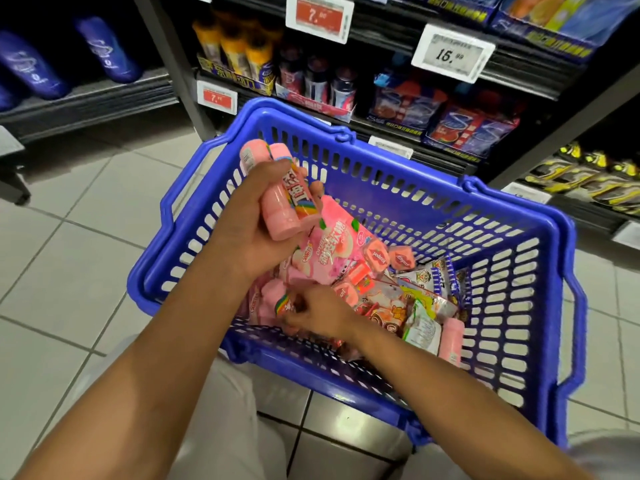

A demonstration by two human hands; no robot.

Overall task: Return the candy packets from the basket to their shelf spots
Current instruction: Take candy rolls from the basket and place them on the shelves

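A blue plastic basket [540,271] sits on the tiled floor in front of me, holding several candy packets. My left hand [256,216] is raised over its left side and grips two pink candy bottles [277,202] with rainbow labels. My right hand [315,313] is down inside the basket near its front wall, fingers closed on another pink rainbow-label bottle [273,303]. A pink peach candy bag [332,251] lies between my hands. One more pink bottle [452,339] rests at the basket's right.
Dark shelves [450,140] with candy packs and price tags [453,51] stand just behind the basket. Orange-capped bottles [239,46] fill a shelf box at upper left. Blue bottles [104,50] lie on a shelf at far left. Yellow packs [588,174] are at right.
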